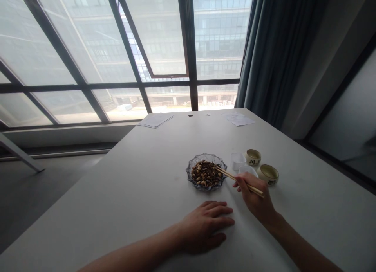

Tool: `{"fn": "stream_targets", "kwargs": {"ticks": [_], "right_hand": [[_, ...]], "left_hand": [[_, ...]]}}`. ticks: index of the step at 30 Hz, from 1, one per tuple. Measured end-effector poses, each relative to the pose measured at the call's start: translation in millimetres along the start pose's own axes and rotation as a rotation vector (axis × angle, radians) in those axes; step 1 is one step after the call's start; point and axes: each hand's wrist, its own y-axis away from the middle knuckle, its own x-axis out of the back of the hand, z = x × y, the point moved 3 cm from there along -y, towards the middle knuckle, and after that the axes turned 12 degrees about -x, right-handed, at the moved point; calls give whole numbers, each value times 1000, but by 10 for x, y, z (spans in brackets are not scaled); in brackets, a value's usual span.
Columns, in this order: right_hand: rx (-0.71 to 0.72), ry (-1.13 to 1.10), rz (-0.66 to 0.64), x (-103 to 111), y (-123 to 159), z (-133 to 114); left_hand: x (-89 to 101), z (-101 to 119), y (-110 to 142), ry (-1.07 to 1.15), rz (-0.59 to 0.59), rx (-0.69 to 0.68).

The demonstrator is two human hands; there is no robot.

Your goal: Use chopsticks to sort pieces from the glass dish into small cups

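My right hand (255,193) is closed around a pair of wooden chopsticks (239,180). Their tips reach over the right side of a scalloped glass dish (192,184), among mixed nuts and seeds (205,173). Whether a piece is pinched between the tips is too small to tell. My left hand (207,225) lies flat on the white table (141,193), palm down with fingers spread, in front of the dish and holding nothing. Just beyond my right hand are a clear plastic container (237,161) and a second clear container (248,170), partly hidden by that hand.
Right of the clear containers stand a small pale cup with dark markings (253,157) and a similar, nearer cup (268,174). Paper sheets (155,120) lie at the table's far left corner, another sheet (240,119) at the far right. Windows and a dark curtain (273,60) rise behind.
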Motion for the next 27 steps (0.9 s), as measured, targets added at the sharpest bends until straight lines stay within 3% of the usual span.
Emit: {"fn": "stream_targets", "kwargs": {"ticks": [18,27], "right_hand": [[34,-41,-8,-59,16,101],[32,-93,84,-15,13,9]], "left_hand": [[2,5,-6,13,-6,14],[-12,-7,4,14,-1,7]]}}
